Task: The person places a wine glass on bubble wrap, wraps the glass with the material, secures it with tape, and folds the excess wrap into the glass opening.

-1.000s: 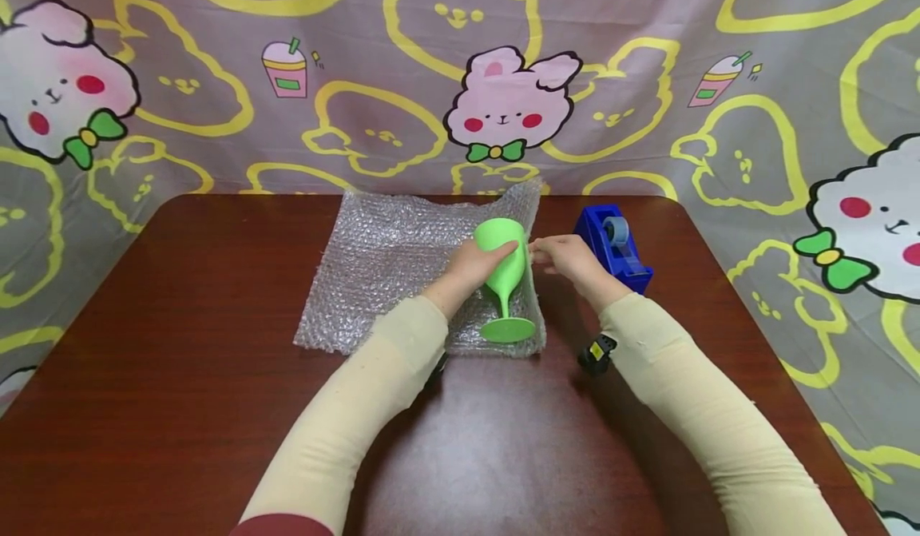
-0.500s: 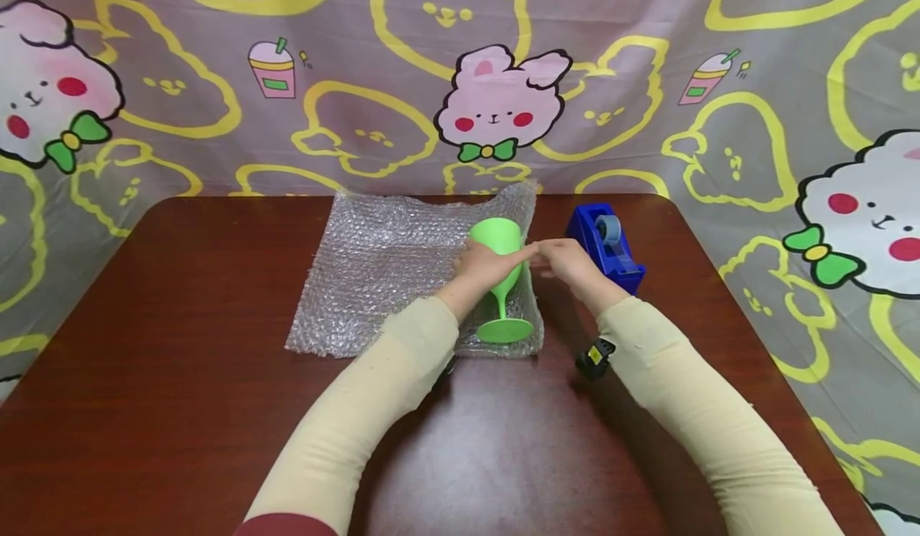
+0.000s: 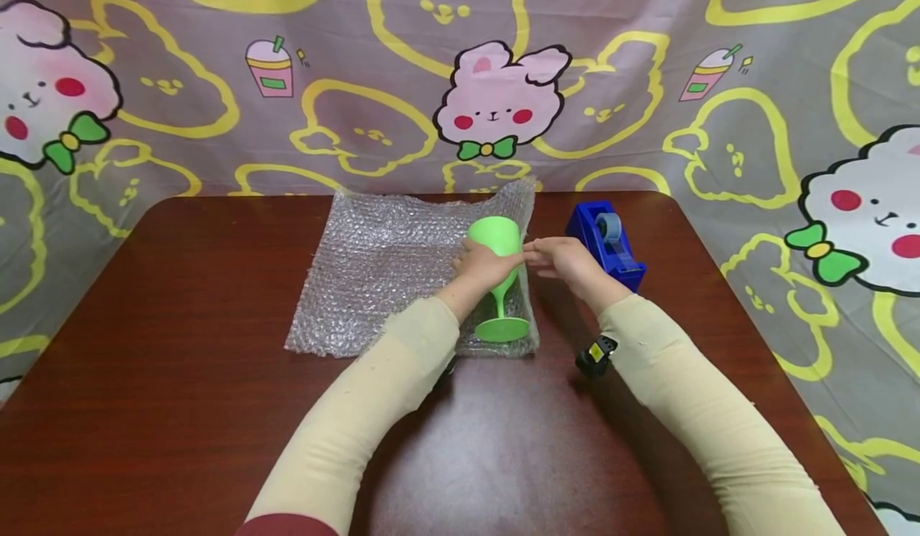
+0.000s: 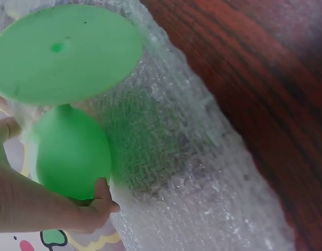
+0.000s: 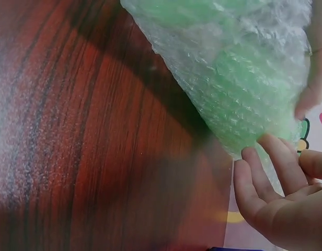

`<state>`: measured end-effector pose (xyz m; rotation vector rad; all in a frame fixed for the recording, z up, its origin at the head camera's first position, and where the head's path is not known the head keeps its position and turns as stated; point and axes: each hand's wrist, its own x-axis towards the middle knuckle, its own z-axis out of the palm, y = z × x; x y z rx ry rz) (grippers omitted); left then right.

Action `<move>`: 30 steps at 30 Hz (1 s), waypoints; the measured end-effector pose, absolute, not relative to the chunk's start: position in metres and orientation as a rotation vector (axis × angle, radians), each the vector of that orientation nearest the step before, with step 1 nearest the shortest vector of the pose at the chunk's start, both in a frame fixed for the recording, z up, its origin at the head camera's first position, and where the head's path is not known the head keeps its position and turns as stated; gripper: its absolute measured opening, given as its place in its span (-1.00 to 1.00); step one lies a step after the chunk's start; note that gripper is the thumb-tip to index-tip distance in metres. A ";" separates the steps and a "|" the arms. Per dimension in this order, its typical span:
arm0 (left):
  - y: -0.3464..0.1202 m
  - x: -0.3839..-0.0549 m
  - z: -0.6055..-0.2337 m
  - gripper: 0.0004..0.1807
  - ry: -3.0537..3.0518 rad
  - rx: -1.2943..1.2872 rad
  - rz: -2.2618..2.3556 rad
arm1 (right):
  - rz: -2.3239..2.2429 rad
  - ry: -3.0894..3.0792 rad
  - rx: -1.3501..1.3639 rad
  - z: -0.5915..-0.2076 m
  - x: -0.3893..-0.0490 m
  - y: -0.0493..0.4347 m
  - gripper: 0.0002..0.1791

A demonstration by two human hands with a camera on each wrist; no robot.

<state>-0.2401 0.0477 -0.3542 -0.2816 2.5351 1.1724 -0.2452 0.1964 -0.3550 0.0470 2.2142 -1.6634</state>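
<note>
A light green plastic goblet [image 3: 494, 234] lies on its side on a sheet of bubble wrap [image 3: 381, 256], its round foot toward the person. My left hand [image 3: 483, 266] grips the bowl, the thumb reaching across to the wrap's right edge. In the left wrist view the fingers curl around the bowl [image 4: 72, 151]. My right hand [image 3: 568, 261] is just right of the goblet, its fingertips against the raised wrap edge. The right wrist view has these fingers [image 5: 284, 164] gently bent and spread along the wrap [image 5: 239, 89], with green showing through it.
A blue tape dispenser [image 3: 607, 244] with a roll of clear tape stands right beside the right hand. The dark wooden table [image 3: 180, 344] ends at a patterned cloth [image 3: 374, 113] hanging behind it.
The left thumb has moved from the goblet's bowl across to the right edge of the wrap, meeting the right fingertips. The right fingers bent, then straightened somewhat. The goblet stays lying.
</note>
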 end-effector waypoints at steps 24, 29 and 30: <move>0.028 -0.235 -0.362 -0.12 2.499 -0.343 1.464 | -1.574 2.182 0.304 -0.399 -0.288 0.205 -0.48; 0.024 -0.234 -0.365 -0.19 2.370 -0.323 1.657 | -1.662 2.058 0.228 -0.465 -0.333 0.230 -0.35; 0.023 -0.234 -0.365 -0.22 2.341 -0.317 1.685 | -1.641 2.065 0.227 -0.459 -0.329 0.226 -0.33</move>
